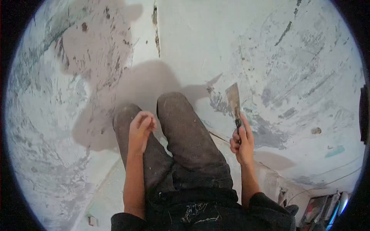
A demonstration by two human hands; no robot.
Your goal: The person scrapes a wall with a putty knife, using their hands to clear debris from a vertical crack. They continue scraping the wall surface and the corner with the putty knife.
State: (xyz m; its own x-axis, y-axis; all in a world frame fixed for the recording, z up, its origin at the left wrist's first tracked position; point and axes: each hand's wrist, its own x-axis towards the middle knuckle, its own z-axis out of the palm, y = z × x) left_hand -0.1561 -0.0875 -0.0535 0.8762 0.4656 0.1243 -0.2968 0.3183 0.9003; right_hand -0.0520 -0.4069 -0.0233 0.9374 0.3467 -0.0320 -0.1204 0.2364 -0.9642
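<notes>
A putty knife (233,101) with a stained metal blade and a dark handle points upward at the right of centre. Its handle is in my right hand (243,143), whose fingers wrap round it, with one finger stretched along the side. My left hand (142,128) is over my left knee, its fingers curled loosely inward; nothing shows in it, though the palm is partly hidden. Both of my knees, in dark brown trousers (185,127), are bent in front of a whitish wall (196,42) with scraped grey patches.
A dark vertical crack (157,36) runs down the wall at the top. Thin wires (327,181) cross the lower right. Several objects, one blue and shiny (334,211), stand in the bottom right corner. A dark object (364,113) is at the right edge.
</notes>
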